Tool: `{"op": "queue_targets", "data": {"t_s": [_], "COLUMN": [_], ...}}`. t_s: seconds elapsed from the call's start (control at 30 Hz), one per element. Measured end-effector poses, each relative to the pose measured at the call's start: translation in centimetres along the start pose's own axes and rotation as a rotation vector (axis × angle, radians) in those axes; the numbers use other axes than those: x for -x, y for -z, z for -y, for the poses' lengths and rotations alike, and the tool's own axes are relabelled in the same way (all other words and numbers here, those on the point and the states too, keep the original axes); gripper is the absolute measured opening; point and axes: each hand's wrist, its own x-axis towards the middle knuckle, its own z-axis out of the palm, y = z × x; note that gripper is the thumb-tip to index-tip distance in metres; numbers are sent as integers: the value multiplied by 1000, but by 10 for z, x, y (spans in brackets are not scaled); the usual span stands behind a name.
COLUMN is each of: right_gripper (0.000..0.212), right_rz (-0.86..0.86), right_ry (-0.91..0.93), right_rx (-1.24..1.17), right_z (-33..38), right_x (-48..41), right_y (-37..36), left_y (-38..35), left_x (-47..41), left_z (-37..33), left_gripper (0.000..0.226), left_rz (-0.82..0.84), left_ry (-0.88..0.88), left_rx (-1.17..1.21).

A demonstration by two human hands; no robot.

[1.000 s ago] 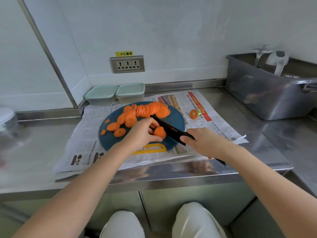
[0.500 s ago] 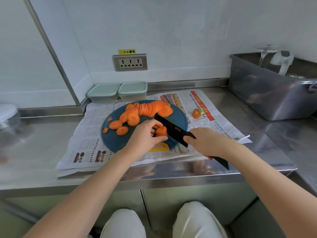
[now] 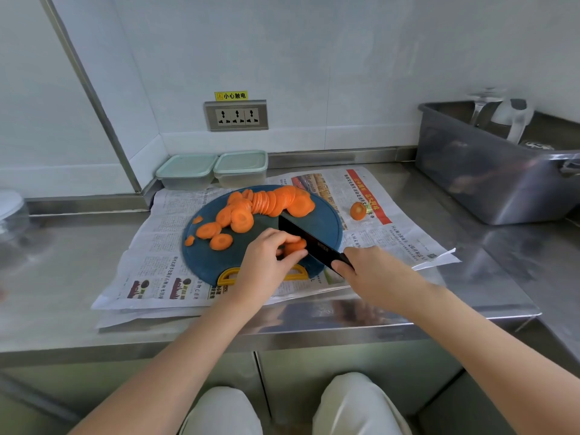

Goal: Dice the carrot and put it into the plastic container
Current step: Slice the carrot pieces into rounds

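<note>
A round blue cutting board (image 3: 204, 259) with a yellow handle lies on newspaper. Several orange carrot slices (image 3: 270, 202) are piled along its far side. My left hand (image 3: 266, 262) pinches a small stack of carrot slices (image 3: 295, 246) near the board's front. My right hand (image 3: 373, 274) grips the handle of a black knife (image 3: 307, 237), whose blade lies right beside that stack, tip pointing toward the pile. Two lidded plastic containers (image 3: 216, 169) with pale green lids stand against the wall behind the board.
A carrot end (image 3: 357, 211) lies on the newspaper (image 3: 157, 246) right of the board. A large steel tub (image 3: 489, 171) stands at the right. A wall socket (image 3: 236, 116) is above the containers. A clear lidded bowl (image 3: 11, 211) sits at the far left.
The knife blade has shifted slightly along the held carrot stack. Both hands stay in nearly the same place on the board; the camera view has shifted a little.
</note>
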Motion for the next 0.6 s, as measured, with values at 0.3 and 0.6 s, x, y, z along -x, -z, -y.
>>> {"op": "queue_targets", "data": {"t_s": [0.3,0.6], "right_gripper": [31,29], "right_rz": [-17,-22], "right_ry": [12,18], "right_rx": [20,-1], "right_z": [-1,-2], "right_x": [-4,-4], "right_y": [-3,-4], "left_y": [-2,-3], "left_x": [2,1], "left_z": [1,5], "left_gripper": [23,14], "left_rz": [-41,-99], "left_ry": [29,13], "left_rx": [10,-18]}}
